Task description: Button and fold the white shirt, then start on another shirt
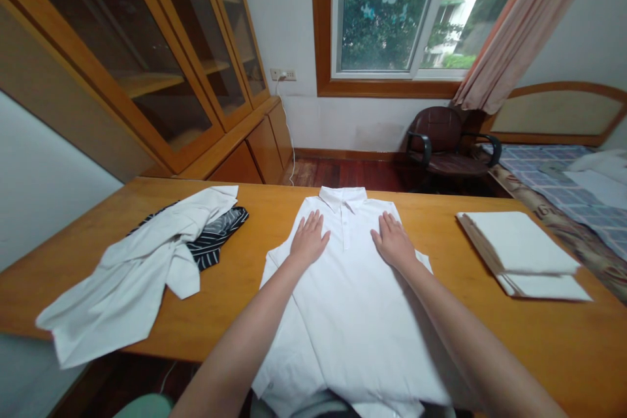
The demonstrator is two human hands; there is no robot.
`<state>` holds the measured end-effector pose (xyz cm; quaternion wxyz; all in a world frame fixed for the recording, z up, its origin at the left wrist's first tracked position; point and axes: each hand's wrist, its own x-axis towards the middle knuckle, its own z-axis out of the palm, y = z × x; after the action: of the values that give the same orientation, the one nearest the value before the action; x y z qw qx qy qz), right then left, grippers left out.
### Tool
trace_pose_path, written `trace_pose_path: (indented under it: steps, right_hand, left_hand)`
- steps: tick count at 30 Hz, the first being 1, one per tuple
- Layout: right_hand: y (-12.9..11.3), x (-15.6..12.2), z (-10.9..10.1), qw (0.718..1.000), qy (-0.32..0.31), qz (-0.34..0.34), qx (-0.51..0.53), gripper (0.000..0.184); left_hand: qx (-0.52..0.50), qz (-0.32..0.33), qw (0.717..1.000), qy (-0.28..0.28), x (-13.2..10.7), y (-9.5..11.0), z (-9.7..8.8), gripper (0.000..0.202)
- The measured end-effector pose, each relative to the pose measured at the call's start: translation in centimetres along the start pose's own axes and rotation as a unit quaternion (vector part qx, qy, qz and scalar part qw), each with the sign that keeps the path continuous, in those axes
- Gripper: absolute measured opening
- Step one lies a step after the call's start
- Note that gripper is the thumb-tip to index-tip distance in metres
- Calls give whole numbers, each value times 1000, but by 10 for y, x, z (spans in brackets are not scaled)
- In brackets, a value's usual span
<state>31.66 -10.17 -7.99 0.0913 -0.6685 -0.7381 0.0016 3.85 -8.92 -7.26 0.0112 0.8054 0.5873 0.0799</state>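
Note:
A white collared shirt (350, 300) lies spread front side up on the wooden table, its collar toward the far edge and its lower end at the near edge. My left hand (309, 239) rests flat on the shirt's left chest area, fingers stretched out. On the other side of the button placket, my right hand (392, 239) lies flat on the fabric with its fingers pointing away from me. Neither hand grips anything. My forearms cover parts of the shirt's sides.
Crumpled white clothing (132, 274) lies at the left over a black striped garment (215, 238), partly hanging past the near edge. Folded white cloths (524, 245) are stacked at the right of the table (235, 320). Beyond are a cabinet (255, 144), a chair (441, 144) and a bed (553, 176).

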Motion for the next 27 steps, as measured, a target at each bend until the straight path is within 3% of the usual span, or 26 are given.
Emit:
trace_pose_path:
  steps: [11,21,27]
  right_hand:
    - [11,9,-6,1000,-28,12,-4,70]
    - [12,13,-5,1000,-28,11,0,69]
    - [10,14,-8,999,-32,15,-5,70]
  left_hand:
    - [11,-51,998,-20,19,-21,0,66]
    - [-12,-16,1000,-10,23,-33,-1,64]
    - [-38,64,997,-26,20,-59,-7,59]
